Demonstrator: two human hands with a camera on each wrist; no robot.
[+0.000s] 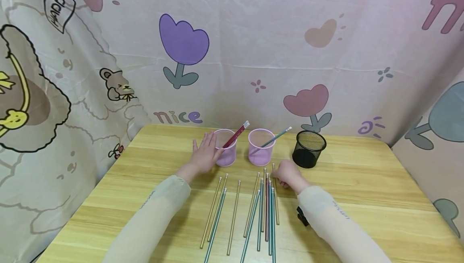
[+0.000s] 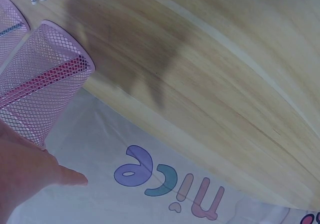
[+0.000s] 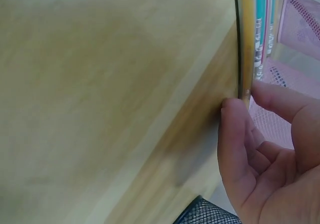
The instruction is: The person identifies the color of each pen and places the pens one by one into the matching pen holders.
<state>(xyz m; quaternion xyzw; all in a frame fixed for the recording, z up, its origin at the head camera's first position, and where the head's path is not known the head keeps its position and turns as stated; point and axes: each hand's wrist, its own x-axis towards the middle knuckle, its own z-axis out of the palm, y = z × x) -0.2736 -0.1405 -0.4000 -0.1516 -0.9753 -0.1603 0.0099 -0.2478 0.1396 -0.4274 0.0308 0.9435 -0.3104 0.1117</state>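
Observation:
My left hand rests against the left pink mesh cup, fingers extended along its side and thumb across its front. Red pencils lean in that cup; the left wrist view shows them through the mesh. With thumb and index finger, my right hand pinches a gold pencil near its eraser end. This pencil is the rightmost of a spread of gold, green and dark red pencils on the table. A green pencil leans in the second pink cup.
A black mesh cup stands to the right of the pink cups, beyond my right hand. Some small black object lies partly hidden by my right sleeve. The wooden table ends at a printed cloth backdrop.

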